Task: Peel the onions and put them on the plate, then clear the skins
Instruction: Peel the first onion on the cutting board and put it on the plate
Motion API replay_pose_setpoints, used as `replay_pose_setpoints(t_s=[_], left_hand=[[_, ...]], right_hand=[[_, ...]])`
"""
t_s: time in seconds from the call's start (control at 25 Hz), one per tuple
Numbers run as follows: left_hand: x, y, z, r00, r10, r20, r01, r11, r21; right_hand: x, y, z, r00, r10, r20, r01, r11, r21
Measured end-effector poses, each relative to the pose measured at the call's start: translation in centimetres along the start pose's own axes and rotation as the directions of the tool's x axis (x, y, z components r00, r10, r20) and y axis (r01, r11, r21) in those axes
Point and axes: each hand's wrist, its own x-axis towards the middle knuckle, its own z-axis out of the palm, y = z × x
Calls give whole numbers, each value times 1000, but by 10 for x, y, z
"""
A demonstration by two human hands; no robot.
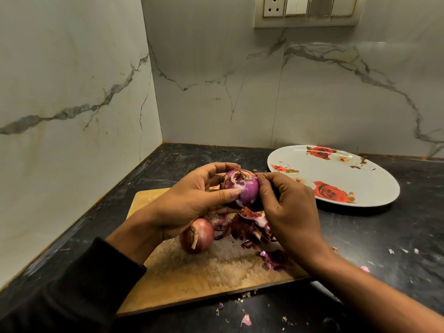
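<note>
A: Obs. Left hand cups the half-peeled onion above the cutting board, thumb and fingers wrapped round it. Right hand is closed against the onion's right side, fingertips curled at the top where a dry flap of skin still clings.

B: Is the right hand pinching that flap or only pressing?

A: Cannot tell which; the fingertips sit behind the bulb. The hand is clenched on the onion either way.

B: Other items?

A: A second onion, unpeeled, sits on the board just under the left wrist. The pile of skins lies beside it, with loose scraps on the dark counter. The plate, off to the right, holds no onion.

B: Risks?

A: Judgement only. (1) Peeled flesh looks slick; a hard tug on the flap could pop the bulb out of the left hand. (2) The left wrist could nudge the round second onion and send it rolling off the board. (3) Skin fragments already lie beyond the board; further tearing in mid-air would spread more and lengthen the clearing.
</note>
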Motion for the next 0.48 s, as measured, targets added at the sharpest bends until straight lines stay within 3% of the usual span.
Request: replay_pose_setpoints(t_s=[0.36,0.48], left_hand=[[-2,3,3,1000,7,13,-7,1000,-10],[-2,4,3,1000,9,15,-8,998,-66]], right_hand=[[2,2,0,997,66,-31,-62,994,91],[2,4,0,992,128,-18,-122,973,197]])
